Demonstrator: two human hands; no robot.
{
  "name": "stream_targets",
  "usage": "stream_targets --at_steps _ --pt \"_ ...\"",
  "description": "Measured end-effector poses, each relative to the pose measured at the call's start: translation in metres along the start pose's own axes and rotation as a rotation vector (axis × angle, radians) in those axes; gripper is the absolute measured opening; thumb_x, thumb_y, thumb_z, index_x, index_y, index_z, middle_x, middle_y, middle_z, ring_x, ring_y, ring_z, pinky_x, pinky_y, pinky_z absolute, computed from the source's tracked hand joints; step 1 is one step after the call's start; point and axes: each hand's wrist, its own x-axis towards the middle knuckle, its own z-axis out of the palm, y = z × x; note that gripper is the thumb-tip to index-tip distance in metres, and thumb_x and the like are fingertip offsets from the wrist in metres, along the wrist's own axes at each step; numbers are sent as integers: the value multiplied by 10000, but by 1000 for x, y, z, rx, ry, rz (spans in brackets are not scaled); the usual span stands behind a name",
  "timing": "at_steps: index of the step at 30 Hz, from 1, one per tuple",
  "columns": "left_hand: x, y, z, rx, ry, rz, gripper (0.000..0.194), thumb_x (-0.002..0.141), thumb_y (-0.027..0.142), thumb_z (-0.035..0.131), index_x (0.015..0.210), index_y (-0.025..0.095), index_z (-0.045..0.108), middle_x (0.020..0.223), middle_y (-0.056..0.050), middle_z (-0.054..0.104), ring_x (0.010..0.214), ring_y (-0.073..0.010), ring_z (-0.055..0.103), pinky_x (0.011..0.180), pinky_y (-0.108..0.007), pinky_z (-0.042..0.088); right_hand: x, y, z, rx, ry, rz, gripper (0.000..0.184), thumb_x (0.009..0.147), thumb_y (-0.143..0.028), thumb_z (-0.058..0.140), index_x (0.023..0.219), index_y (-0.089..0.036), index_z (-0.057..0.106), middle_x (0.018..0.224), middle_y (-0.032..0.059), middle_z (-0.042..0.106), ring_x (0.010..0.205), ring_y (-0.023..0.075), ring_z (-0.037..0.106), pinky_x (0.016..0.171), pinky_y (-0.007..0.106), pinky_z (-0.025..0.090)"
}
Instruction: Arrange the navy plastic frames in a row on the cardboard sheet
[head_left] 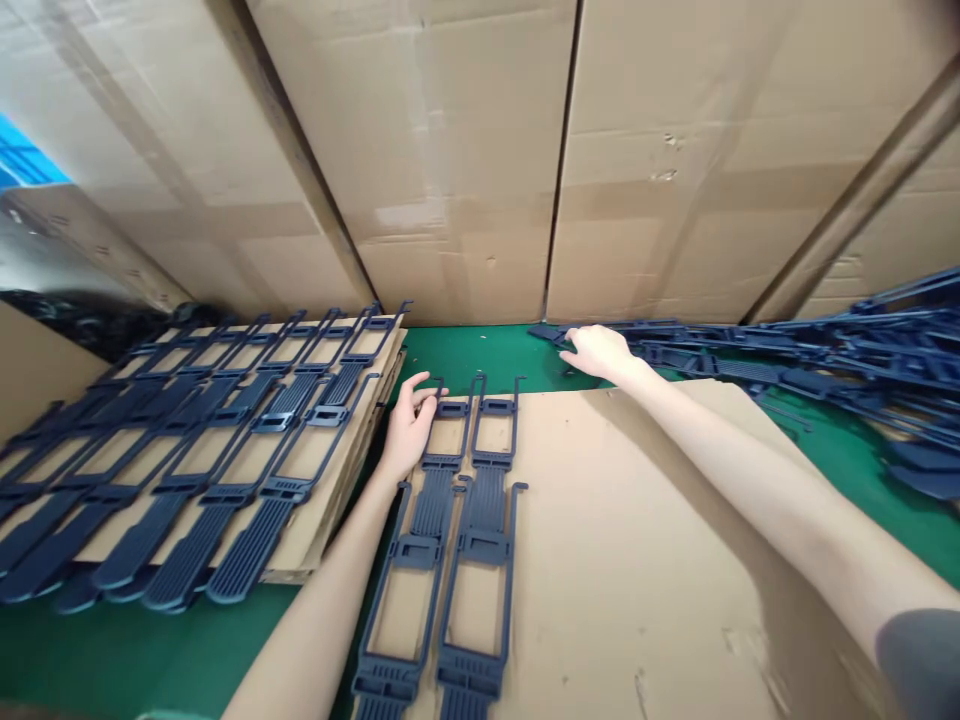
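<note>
Two dark blue plastic frame strips [487, 500], with slotted openings and hooked ends, lie side by side lengthwise on a cardboard sheet [600, 560]. My left hand [409, 428] rests at the far end of the left strip [433, 500], fingers loosely bent and a little apart beside its hooked tip. Farther back, my right hand [600, 354] reaches past the sheet's far edge. Its fingers are bent over the end of another dark blue plastic strip [547, 332] at the pile's left end; the fingertips are partly hidden.
On the left, a stack of cardboard sheets [330, 520] carries several rows of similar strips [259, 540]. A tangled pile of strips [885, 350] spreads across the right back. Large cardboard boxes [450, 160] stand behind the green tabletop [480, 350].
</note>
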Motion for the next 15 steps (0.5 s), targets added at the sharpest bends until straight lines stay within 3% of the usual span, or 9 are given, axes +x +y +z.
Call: stream_targets --at_steps 4,10,15 --pt "-2 11 -8 131 0 48 427 927 385 443 1276 146 499 1262 -152 623 1191 -232 592 1067 -416 419 3 10 24 10 33 22 344 941 -236 406 1049 -115 709 1076 188 687 1048 328 600 848 417 432" --pt "-7 40 -20 331 -120 177 369 981 359 387 1219 189 610 1388 -81 552 1344 -232 453 1175 -403 278 7 17 34 70 50 35 318 919 -226 420 984 -125 714 1049 159 681 976 299 616 822 404 403" --pt "-18 66 -20 480 -385 224 480 1016 368 339 1480 247 365 1563 -43 349 1474 -232 246 1222 -449 148 10 18 37 122 67 37 305 915 -247 447 972 -141 728 1065 159 666 991 306 600 838 426 383"
